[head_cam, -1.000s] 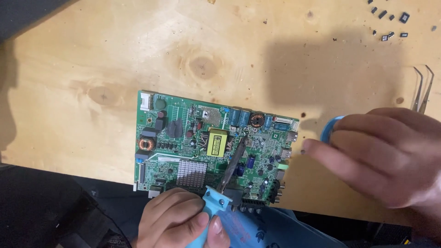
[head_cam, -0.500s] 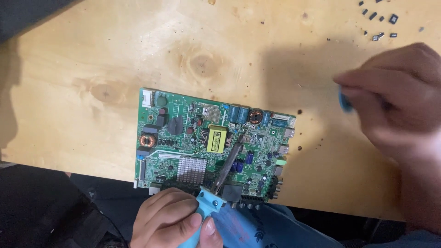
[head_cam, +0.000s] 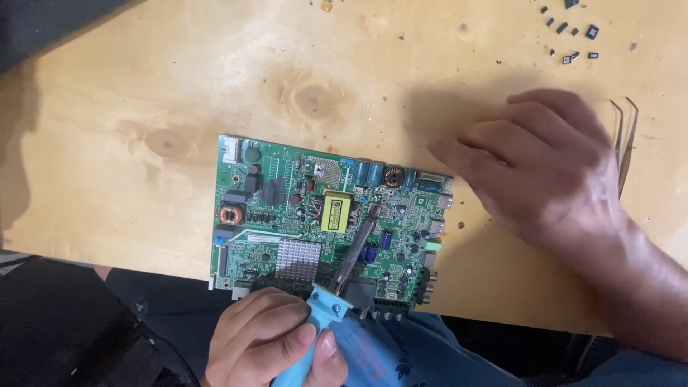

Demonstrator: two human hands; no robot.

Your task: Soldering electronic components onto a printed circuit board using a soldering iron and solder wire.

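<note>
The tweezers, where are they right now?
In the head view, the tweezers lie on the wooden table at the far right, just beyond the right hand, below the scattered small black chips.

Circuit board (head_cam: 322,222) on table (head_cam: 143,86), tweezers (head_cam: 625,136) right

1. Pale knotty wooden tabletop (head_cam: 143,93) carries everything.
2. Green rectangular circuit board (head_cam: 287,193) lies flat, just beyond the left hand (head_cam: 276,344).
3. Slim metal tweezers (head_cam: 625,136) lie just right of the right hand (head_cam: 545,168).
4. Small black loose components (head_cam: 573,32) lie scattered beyond that hand.
</note>
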